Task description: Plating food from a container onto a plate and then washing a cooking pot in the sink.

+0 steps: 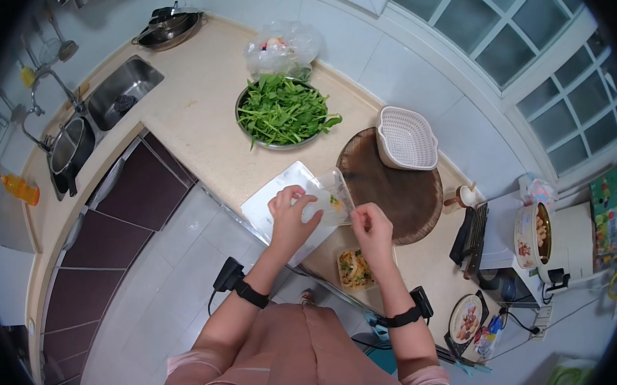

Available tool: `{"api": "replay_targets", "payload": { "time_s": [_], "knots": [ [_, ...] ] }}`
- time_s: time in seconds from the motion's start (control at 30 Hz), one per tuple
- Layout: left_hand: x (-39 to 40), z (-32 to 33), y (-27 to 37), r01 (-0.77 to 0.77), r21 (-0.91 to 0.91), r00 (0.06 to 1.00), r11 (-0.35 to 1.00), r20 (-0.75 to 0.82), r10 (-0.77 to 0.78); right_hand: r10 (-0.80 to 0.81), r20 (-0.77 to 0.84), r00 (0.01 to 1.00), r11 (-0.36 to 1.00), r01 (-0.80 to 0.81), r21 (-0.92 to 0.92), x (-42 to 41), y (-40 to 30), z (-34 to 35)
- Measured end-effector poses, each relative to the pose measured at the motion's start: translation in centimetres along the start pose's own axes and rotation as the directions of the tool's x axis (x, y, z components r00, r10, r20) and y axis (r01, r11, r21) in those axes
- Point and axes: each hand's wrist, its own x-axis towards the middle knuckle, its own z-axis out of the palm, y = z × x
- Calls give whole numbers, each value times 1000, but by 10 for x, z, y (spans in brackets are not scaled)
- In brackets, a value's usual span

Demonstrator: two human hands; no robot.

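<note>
A clear plastic food container (334, 186), with a few yellow and green food scraps (335, 202) inside, is tilted above a white board (265, 200). My right hand (373, 232) pinches its rim on the right side. My left hand (293, 213) is beside the container's left end, thumb and fingers spread; whether a fingertip touches the plastic I cannot tell. Below my right hand, a second clear container (339, 275) on the counter holds mixed shredded food (356, 268). Part of it is hidden by my right forearm.
Leafy greens (284, 110) heap over a metal bowl (245, 134) beyond the board. A plastic basket (408, 138) rests on a round wooden chopping block (388, 198). Knives (474, 239) stand in a rack at right, near a microwave (511, 284). The sink (128, 91) is far left.
</note>
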Motion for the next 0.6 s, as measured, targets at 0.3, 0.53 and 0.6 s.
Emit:
{"api": "replay_targets", "payload": {
  "time_s": [0.3,0.53,0.6],
  "knots": [
    [10,11,19,48,-129,997,990,-55,-55,-72,42,997,997,71,24,0,-9,7],
    [15,4,25,184,-121,969,975,-142,-200,-88,75,993,996,87,22,-1,-7,5],
    [14,5,23,172,-114,973,979,-138,-187,-82,74,994,996,81,23,-1,-7,5]
  ]
}}
